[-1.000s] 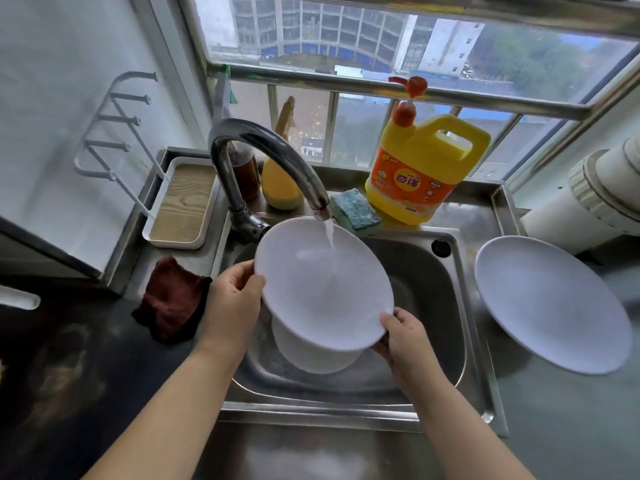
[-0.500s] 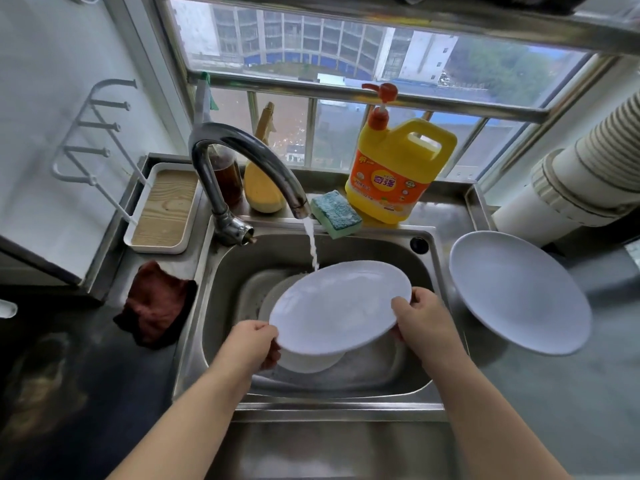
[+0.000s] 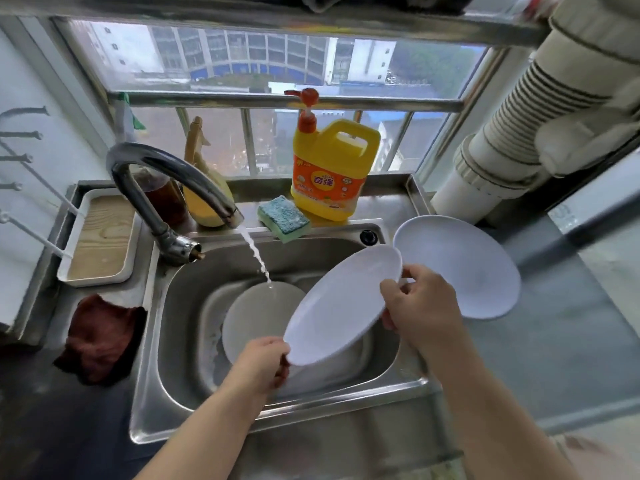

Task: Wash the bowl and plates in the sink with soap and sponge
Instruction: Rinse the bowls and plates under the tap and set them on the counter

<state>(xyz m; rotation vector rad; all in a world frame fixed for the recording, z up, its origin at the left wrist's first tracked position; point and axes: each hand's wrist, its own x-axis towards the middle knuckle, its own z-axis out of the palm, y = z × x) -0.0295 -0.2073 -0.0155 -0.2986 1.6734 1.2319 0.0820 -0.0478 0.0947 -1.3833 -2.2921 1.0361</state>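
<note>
A white plate (image 3: pixel 341 304) is tilted over the right side of the steel sink (image 3: pixel 180 341). My left hand (image 3: pixel 261 365) grips its lower left rim and my right hand (image 3: pixel 420 308) grips its upper right rim. Below it in the basin lies a white dish (image 3: pixel 258 313), partly hidden, with the tap's water stream (image 3: pixel 256 252) falling onto it. A second white plate (image 3: pixel 464 265) lies on the counter to the right. On the sink's back ledge sit a blue-green sponge (image 3: pixel 284 218) and the yellow soap jug (image 3: pixel 329 171).
The curved faucet (image 3: pixel 162 188) arches over the sink's left side. A dark red cloth (image 3: pixel 100 337) lies on the left counter near a white tray (image 3: pixel 100 237). Bottles stand behind the faucet. A large ribbed pipe (image 3: pixel 519 133) runs at the right.
The plate has moved right and out of the water stream, tilting up toward the plate on the counter. Both hands keep their hold on its rim. The water now falls onto the dish below.
</note>
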